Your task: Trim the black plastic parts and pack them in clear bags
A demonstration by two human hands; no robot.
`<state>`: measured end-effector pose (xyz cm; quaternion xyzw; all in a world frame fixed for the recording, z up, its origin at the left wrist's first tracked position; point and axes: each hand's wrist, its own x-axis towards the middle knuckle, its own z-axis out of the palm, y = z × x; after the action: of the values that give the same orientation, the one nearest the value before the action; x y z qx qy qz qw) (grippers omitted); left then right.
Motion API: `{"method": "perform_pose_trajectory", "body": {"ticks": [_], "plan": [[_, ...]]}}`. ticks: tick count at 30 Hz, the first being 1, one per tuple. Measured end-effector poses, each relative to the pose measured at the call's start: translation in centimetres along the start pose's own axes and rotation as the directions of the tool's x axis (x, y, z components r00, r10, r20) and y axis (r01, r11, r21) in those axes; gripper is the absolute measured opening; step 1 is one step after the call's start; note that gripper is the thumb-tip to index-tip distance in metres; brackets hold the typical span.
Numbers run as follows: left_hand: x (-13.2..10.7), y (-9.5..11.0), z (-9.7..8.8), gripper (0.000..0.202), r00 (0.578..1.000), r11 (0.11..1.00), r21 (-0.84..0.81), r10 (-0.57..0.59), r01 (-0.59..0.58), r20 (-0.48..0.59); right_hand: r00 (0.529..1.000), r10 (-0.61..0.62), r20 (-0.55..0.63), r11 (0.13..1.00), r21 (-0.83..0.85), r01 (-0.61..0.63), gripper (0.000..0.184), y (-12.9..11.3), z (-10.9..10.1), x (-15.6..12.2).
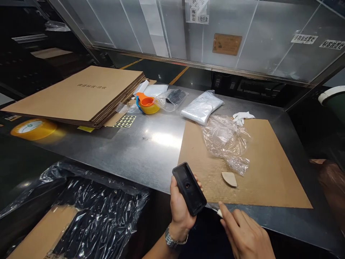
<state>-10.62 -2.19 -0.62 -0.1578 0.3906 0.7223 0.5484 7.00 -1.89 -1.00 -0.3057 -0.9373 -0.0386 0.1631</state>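
Note:
My left hand (179,207) grips a black rectangular plastic housing (188,189), tilted with its hollow side up; a small round hole shows in its floor. Beside the housing's lower end, my right hand (246,230) is closed on a small white-handled tool (219,213). Its thin metallic tip points toward the housing; whether they touch, I cannot tell. Beyond my hands, a beige wedge-shaped pad (229,179) lies on a flat cardboard sheet (272,172).
Crumpled clear plastic (226,136), a white glove (242,117) and a white plastic packet (202,107) lie farther back. Stacked cardboard (81,93), a tape dispenser (147,103) and a yellow tape roll (33,128) are left on the metal table (134,154). A plastic-lined box (107,205) stands lower left.

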Motion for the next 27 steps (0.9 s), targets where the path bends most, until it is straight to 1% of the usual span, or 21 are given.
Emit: {"method": "perform_pose_trajectory", "body": {"ticks": [5, 12, 16, 21, 27], "plan": [[-0.32, -0.05, 0.20, 0.049, 1.000, 1.000, 0.011, 0.002, -0.002, -0.004, 1.000, -0.014, -0.015, 1.000, -0.010, 0.014, 0.031, -0.29, -0.58, 0.49], [-0.52, -0.17, 0.19, 0.050, 1.000, 1.000, 0.019, 0.007, -0.007, 0.018, 1.000, -0.019, -0.021, 0.999, -0.045, 0.019, 0.031, -0.30, -0.67, 0.43], [-0.53, -0.26, 0.28, 0.050, 0.999, 0.999, 0.029, 0.030, -0.031, 0.037, 1.000, -0.019, -0.024, 0.998, -0.056, 0.018, 0.030, -0.22, -0.70, 0.44], [-0.65, -0.43, 0.17, 0.050, 0.997, 0.997, 0.040, 0.066, -0.067, 0.034, 1.000, -0.022, -0.006, 0.999, -0.046, 0.021, 0.031, -0.12, -0.69, 0.42], [-0.53, -0.73, -0.02, 0.051, 0.995, 0.997, 0.044, 0.058, -0.062, 0.083, 1.000, 0.001, -0.005, 0.998, -0.062, -0.001, 0.031, 0.00, -0.43, 0.26]]}}
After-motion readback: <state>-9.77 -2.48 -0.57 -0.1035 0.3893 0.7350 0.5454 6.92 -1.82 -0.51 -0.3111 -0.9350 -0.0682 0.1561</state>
